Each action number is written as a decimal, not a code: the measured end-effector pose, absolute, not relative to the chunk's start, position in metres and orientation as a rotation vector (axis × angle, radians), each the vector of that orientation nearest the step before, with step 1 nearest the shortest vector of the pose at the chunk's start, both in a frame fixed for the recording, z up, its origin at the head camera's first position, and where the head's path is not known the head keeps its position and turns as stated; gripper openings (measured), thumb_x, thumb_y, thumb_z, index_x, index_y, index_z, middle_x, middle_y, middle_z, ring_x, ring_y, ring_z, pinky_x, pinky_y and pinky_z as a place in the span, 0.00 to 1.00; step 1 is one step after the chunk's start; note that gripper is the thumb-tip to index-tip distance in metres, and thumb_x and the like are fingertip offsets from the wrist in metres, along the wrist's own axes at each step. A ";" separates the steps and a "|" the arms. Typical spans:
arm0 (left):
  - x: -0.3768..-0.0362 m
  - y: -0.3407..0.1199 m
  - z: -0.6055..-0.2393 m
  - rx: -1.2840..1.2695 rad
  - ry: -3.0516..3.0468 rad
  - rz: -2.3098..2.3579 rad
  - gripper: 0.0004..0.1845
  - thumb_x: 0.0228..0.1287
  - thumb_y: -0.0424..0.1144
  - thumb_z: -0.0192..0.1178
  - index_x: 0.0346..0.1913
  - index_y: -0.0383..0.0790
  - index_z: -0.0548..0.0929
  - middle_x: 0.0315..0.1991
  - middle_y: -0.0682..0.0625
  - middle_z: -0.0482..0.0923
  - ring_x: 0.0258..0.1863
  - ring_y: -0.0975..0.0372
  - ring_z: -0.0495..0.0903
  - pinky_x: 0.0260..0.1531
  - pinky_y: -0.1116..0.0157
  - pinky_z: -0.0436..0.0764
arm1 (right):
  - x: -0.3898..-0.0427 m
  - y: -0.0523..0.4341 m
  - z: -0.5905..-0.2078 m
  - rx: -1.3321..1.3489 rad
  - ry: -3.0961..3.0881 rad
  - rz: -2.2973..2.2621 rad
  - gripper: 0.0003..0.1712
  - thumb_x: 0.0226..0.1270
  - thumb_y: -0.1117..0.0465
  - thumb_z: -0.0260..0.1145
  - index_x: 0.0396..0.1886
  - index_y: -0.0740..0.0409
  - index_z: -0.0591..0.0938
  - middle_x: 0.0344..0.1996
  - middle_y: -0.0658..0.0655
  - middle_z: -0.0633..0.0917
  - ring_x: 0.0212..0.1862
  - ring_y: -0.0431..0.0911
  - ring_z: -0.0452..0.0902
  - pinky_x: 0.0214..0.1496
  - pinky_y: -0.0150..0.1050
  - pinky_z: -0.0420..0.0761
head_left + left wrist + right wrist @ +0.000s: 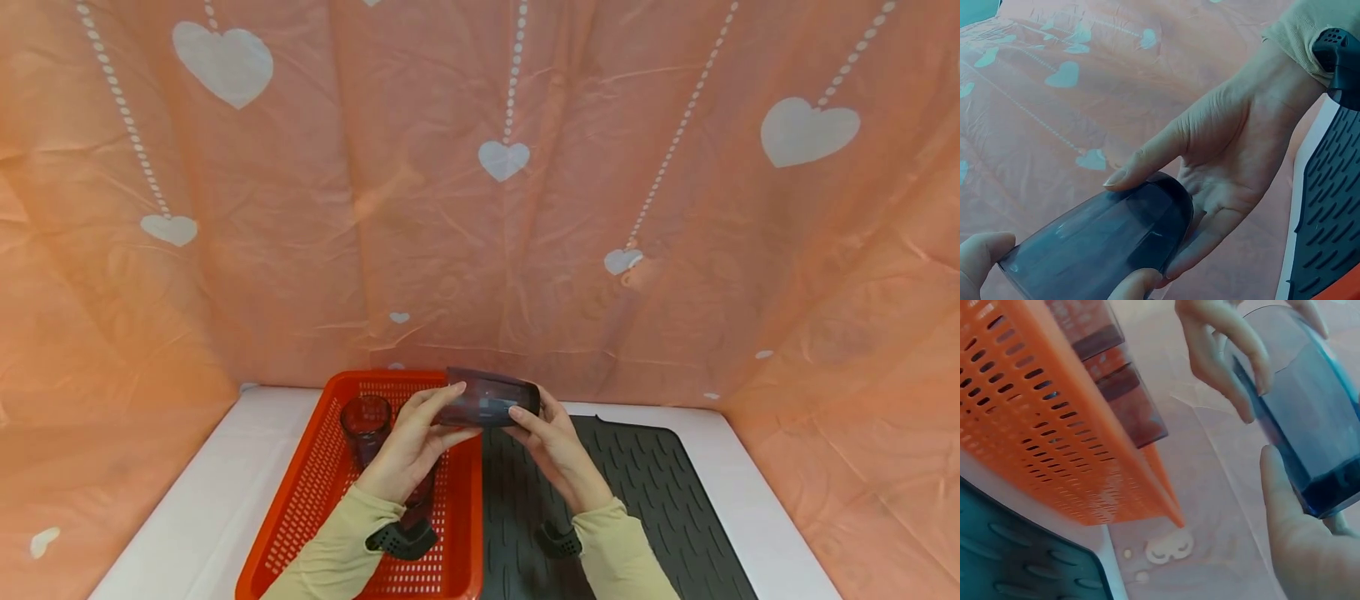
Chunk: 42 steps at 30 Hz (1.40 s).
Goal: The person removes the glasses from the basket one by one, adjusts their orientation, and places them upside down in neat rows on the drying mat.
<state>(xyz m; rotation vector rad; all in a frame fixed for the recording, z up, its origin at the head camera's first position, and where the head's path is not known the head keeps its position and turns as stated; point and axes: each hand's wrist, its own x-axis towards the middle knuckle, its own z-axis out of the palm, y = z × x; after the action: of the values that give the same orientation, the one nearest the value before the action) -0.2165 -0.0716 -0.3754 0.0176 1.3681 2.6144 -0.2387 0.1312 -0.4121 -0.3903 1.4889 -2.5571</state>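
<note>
A dark tinted drinking glass [489,400] lies sideways in the air between both hands, over the right side of the red-orange basket. My left hand [411,443] grips it near the open rim, thumb along the near wall. At the thick base end, my right hand [561,454] holds it between thumb and fingers. In the left wrist view the base of the glass [1160,212] rests against the right hand's fingers. The right wrist view shows the left hand's fingers [1225,353] along the glass wall, with the right thumb close to the dark base.
The perforated basket [296,479] stands on a white table [202,483]. Inside it is another tinted glass [366,421], with more glassware partly hidden under the left forearm. Right of the basket lies a black ridged mat [652,492]. An orange heart-patterned curtain [435,250] surrounds the table.
</note>
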 end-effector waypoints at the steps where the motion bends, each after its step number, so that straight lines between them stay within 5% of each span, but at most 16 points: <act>1: -0.216 -0.072 -0.375 0.022 1.351 2.615 0.22 0.63 0.41 0.64 0.51 0.33 0.67 0.55 0.36 0.66 0.47 0.48 0.77 0.48 0.50 0.78 | -0.239 0.131 -0.411 -0.368 1.493 -2.565 0.28 0.63 0.73 0.63 0.62 0.62 0.68 0.54 0.61 0.73 0.53 0.49 0.75 0.56 0.46 0.76; 8: -0.215 -0.074 -0.373 0.087 1.249 2.589 0.08 0.63 0.40 0.64 0.40 0.39 0.80 0.54 0.39 0.69 0.50 0.49 0.75 0.53 0.47 0.74 | -0.237 0.136 -0.406 -0.357 1.549 -2.594 0.26 0.59 0.75 0.65 0.57 0.58 0.72 0.51 0.59 0.74 0.48 0.47 0.75 0.50 0.43 0.79; 32: -0.217 -0.074 -0.379 0.149 1.454 2.385 0.12 0.65 0.40 0.62 0.46 0.36 0.79 0.46 0.45 0.78 0.44 0.53 0.80 0.54 0.52 0.75 | -0.230 0.151 -0.405 -0.371 1.520 -2.684 0.26 0.58 0.79 0.63 0.53 0.53 0.75 0.48 0.54 0.77 0.46 0.44 0.75 0.48 0.41 0.79; 36: -0.217 -0.076 -0.379 0.129 1.491 2.381 0.18 0.66 0.41 0.61 0.54 0.35 0.76 0.52 0.44 0.73 0.48 0.52 0.76 0.55 0.53 0.74 | -0.229 0.153 -0.402 -0.389 1.500 -2.709 0.25 0.58 0.78 0.64 0.52 0.53 0.76 0.48 0.54 0.77 0.46 0.43 0.76 0.47 0.38 0.79; 42: -0.217 -0.080 -0.377 0.112 1.424 2.433 0.15 0.68 0.40 0.59 0.53 0.39 0.80 0.58 0.44 0.68 0.53 0.50 0.72 0.56 0.54 0.73 | -0.230 0.157 -0.398 -0.401 1.530 -2.698 0.24 0.59 0.77 0.63 0.53 0.54 0.75 0.49 0.54 0.77 0.45 0.43 0.77 0.49 0.39 0.79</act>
<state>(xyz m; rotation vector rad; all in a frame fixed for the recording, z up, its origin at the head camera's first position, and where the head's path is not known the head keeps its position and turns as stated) -0.2168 -0.0796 -0.3773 0.1119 1.4241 2.4333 -0.2297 0.1572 -0.3982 -0.4005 1.5304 -2.6979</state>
